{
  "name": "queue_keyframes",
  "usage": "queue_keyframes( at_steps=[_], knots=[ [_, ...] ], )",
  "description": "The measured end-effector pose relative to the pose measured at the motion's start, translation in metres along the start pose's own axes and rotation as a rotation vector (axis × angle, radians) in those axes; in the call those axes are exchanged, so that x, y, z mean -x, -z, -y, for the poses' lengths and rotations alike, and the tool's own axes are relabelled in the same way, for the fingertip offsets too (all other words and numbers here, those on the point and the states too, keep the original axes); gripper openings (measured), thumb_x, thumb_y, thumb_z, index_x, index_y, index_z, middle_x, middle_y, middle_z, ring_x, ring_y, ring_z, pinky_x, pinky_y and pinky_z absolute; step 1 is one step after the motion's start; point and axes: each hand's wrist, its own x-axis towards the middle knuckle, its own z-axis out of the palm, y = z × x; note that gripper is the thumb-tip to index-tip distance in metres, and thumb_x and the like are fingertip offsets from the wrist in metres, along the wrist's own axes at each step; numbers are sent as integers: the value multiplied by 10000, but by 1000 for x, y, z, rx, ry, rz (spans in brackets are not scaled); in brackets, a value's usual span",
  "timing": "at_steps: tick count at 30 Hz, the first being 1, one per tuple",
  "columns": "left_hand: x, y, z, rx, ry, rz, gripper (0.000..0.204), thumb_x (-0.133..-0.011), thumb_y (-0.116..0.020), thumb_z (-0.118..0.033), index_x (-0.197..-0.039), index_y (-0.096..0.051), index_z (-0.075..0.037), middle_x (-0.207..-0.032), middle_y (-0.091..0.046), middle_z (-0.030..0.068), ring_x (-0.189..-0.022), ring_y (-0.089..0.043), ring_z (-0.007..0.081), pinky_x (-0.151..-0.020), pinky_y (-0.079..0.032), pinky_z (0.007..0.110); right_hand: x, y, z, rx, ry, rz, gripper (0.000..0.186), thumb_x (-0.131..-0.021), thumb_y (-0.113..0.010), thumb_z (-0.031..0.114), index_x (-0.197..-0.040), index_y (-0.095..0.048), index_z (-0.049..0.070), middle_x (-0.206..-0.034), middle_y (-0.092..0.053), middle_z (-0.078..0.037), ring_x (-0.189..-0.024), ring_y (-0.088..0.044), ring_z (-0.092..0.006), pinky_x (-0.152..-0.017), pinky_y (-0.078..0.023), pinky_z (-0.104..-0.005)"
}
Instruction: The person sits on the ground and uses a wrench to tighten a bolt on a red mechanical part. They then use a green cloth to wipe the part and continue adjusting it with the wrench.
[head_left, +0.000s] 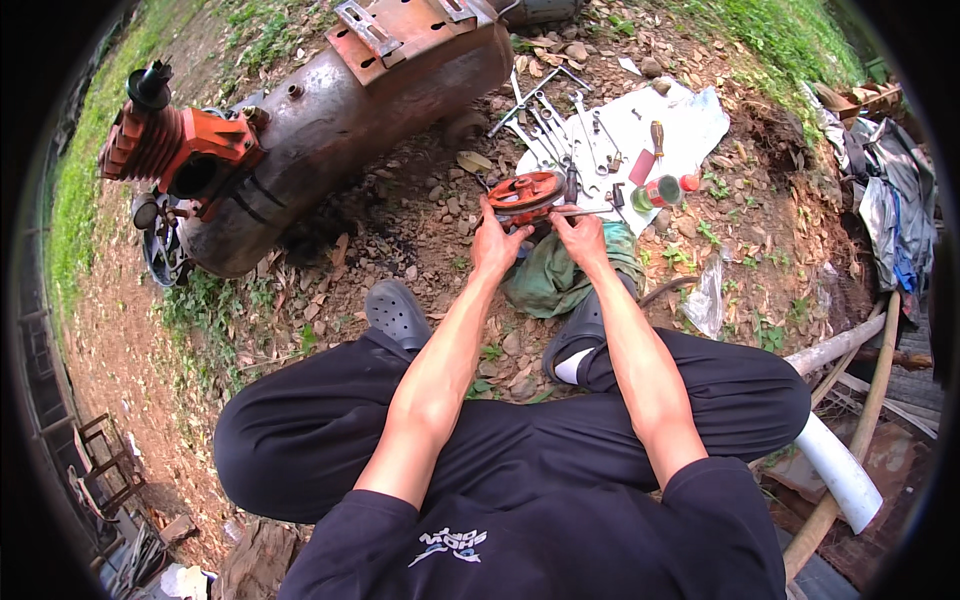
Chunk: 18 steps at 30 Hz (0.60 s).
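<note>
An orange-red part with a dark-rimmed wheel (527,188) is held above a crumpled green cloth (555,285). My left hand (496,243) grips it from the left, thumb toward the middle. My right hand (580,240) is closed at its right side, by a thin metal bar (593,211); its fingertips are partly hidden. Behind the part, a white sheet (700,120) carries several wrenches (585,135), a yellow-handled screwdriver (657,138) and a green bottle (650,195).
A rusty compressor tank (340,120) with an orange pump head (175,150) lies at upper left. At right are grey tarps (895,200), wooden poles (845,450) and a white pipe (840,470). My crossed legs and grey clogs (395,312) are below on dirt.
</note>
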Motion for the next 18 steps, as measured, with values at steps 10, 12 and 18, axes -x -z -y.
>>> queue_keyframes(
  at_steps=[10, 12, 18],
  knots=[
    [2, 1, -2, -33, 28, -11, 1157, -755, -812, -376, -1545, -42, -30, -1121, -699, 137, -997, -673, 315, -869, -508, 430, 2, 2, 2, -54, -71, -15, 199, -897, -687, 174, -1013, -718, 15, -752, -708, -52, -674, -635, -111, -617, -498, -268],
    [5, 3, -9, -56, 45, -7, 1149, -756, -813, -374, -1544, -52, -27, -1123, -700, 135, -995, -674, 313, -867, -509, 431, 2, 21, -13, 132, 63, -231, 190, -901, -679, 165, -1013, -720, 17, -740, -705, -46, -661, -631, -113, -608, -497, -273],
    [0, 2, 0, -30, 47, -32, 1154, -751, -810, -393, -1547, -54, -37, -1126, -704, 116, -1018, -667, 299, -883, -504, 417, 4, 13, -6, -299, -100, 115, 193, -917, -666, 131, -1055, -707, 4, -877, -721, -61, -755, -669, -115, -613, -515, -252]
  ],
)
